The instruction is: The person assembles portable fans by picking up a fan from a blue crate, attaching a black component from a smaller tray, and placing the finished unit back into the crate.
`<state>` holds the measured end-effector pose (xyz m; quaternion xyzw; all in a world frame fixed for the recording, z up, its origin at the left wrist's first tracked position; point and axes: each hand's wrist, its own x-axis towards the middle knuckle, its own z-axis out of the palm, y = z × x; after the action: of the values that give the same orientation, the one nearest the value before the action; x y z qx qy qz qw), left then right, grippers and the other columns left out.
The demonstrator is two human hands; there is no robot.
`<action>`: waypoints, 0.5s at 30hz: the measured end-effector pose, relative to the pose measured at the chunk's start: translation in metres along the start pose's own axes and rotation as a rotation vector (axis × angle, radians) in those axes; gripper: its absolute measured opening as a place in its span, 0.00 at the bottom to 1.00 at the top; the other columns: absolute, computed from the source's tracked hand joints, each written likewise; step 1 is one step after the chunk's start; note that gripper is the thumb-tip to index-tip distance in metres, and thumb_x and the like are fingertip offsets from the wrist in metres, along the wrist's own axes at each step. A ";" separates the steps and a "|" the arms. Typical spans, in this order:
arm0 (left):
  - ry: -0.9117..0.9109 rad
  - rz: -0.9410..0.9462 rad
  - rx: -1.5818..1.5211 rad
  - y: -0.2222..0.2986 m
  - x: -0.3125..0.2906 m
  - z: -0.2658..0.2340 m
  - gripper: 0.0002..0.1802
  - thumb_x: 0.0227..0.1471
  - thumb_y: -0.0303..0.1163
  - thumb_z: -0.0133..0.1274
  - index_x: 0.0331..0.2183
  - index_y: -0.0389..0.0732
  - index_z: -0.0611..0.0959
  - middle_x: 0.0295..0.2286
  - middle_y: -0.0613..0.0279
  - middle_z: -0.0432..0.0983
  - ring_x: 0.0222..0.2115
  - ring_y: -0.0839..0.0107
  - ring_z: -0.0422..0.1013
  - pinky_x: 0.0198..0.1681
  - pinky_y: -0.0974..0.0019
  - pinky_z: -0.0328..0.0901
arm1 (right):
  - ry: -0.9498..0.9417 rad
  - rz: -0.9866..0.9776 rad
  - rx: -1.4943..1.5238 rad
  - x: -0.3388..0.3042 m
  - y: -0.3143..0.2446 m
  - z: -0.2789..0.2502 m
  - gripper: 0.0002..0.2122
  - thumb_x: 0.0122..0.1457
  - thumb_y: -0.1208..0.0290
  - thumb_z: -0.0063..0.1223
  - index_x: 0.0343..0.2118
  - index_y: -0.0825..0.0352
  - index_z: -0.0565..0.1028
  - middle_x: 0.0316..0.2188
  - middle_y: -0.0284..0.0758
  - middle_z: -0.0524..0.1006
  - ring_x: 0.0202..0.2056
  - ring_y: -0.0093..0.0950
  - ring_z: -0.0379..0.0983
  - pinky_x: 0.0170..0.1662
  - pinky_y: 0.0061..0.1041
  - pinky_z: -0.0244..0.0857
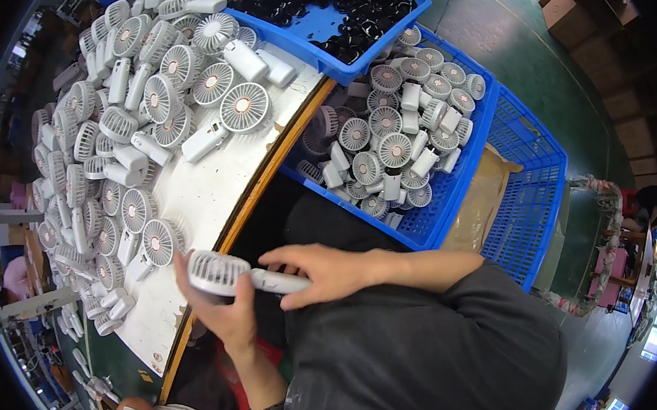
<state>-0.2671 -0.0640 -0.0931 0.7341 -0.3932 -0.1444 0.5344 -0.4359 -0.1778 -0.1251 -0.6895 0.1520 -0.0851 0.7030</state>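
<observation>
Left grip [227, 316] and right grip [329, 272] clasp a white plastic fan [221, 272] by ribbed round cage [211, 270] and smooth handle [280, 282]

At left we see a white, wood-edged table [219, 186] carrying heaped white round-headed handheld fans [162, 99] and, far end, a blue plastic tray [304, 25].

Handheld fan [219, 270], apparently plain white

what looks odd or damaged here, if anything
The white table top looks worn: brownish, chipped-looking patches show along its wooden edge, breaking the otherwise pale surface. The held fan shows no clear damage, though it is slightly blurred.
</observation>
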 end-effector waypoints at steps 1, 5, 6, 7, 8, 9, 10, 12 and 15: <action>-0.008 0.003 -0.003 -0.003 -0.001 0.004 0.49 0.42 0.21 0.60 0.64 0.36 0.58 0.59 0.48 0.58 0.59 0.58 0.59 0.63 0.57 0.54 | 0.063 -0.074 -0.078 0.006 0.005 0.013 0.27 0.57 0.68 0.61 0.57 0.71 0.65 0.49 0.46 0.74 0.48 0.40 0.75 0.49 0.35 0.71; -0.057 0.019 -0.122 -0.016 0.001 -0.001 0.52 0.46 0.40 0.68 0.64 0.35 0.57 0.58 0.47 0.59 0.58 0.58 0.61 0.61 0.56 0.57 | 0.164 -0.133 -0.150 0.011 0.031 0.024 0.21 0.56 0.70 0.60 0.51 0.71 0.70 0.44 0.48 0.77 0.46 0.46 0.75 0.47 0.39 0.70; -0.070 -0.027 -0.249 -0.021 0.003 -0.004 0.55 0.45 0.51 0.66 0.63 0.33 0.58 0.55 0.48 0.64 0.53 0.59 0.66 0.56 0.58 0.62 | 0.137 -0.076 -0.135 0.009 0.031 0.021 0.20 0.56 0.70 0.60 0.50 0.71 0.71 0.41 0.47 0.78 0.45 0.46 0.76 0.47 0.39 0.70; -0.081 -0.075 -0.375 -0.025 0.002 -0.006 0.59 0.44 0.62 0.64 0.63 0.32 0.59 0.51 0.48 0.68 0.49 0.60 0.71 0.51 0.60 0.68 | 0.121 -0.153 -0.174 0.007 0.029 0.017 0.18 0.57 0.69 0.60 0.48 0.71 0.72 0.37 0.47 0.79 0.41 0.46 0.77 0.45 0.39 0.71; -0.132 -0.143 -0.533 -0.029 0.000 -0.006 0.58 0.44 0.61 0.65 0.62 0.31 0.60 0.48 0.49 0.70 0.45 0.61 0.72 0.48 0.61 0.69 | 0.108 -0.156 -0.173 0.006 0.024 0.016 0.18 0.57 0.69 0.60 0.48 0.71 0.72 0.37 0.47 0.79 0.41 0.46 0.77 0.45 0.39 0.71; -0.182 -0.208 -0.692 -0.033 -0.003 -0.006 0.57 0.43 0.59 0.66 0.61 0.30 0.62 0.44 0.50 0.73 0.42 0.62 0.74 0.45 0.62 0.71 | 0.078 -0.185 -0.223 0.006 0.019 0.015 0.18 0.57 0.68 0.60 0.47 0.71 0.72 0.36 0.46 0.79 0.39 0.46 0.77 0.43 0.39 0.72; -0.105 -0.168 -0.740 -0.034 -0.005 0.002 0.54 0.42 0.59 0.67 0.57 0.30 0.66 0.40 0.51 0.75 0.37 0.63 0.76 0.42 0.61 0.73 | 0.055 -0.215 -0.276 0.007 0.016 0.014 0.17 0.56 0.67 0.61 0.45 0.71 0.73 0.35 0.46 0.78 0.38 0.46 0.77 0.41 0.39 0.72; -0.073 -0.193 -0.821 -0.051 -0.007 0.002 0.46 0.48 0.57 0.63 0.54 0.30 0.68 0.41 0.50 0.75 0.38 0.63 0.76 0.42 0.60 0.73 | 0.042 -0.261 -0.340 0.006 0.015 0.015 0.17 0.56 0.66 0.61 0.43 0.70 0.73 0.34 0.45 0.78 0.36 0.46 0.77 0.39 0.39 0.72; -0.429 -0.586 -1.135 -0.072 -0.005 0.015 0.40 0.61 0.61 0.42 0.54 0.32 0.70 0.43 0.45 0.75 0.41 0.55 0.76 0.47 0.53 0.71 | -0.040 -0.468 -0.492 0.009 0.004 0.012 0.15 0.55 0.62 0.62 0.36 0.68 0.72 0.29 0.43 0.77 0.31 0.45 0.76 0.33 0.39 0.72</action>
<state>-0.2495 -0.0615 -0.1649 0.3711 -0.1383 -0.6104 0.6860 -0.4240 -0.1688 -0.1294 -0.8561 -0.0081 -0.1912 0.4801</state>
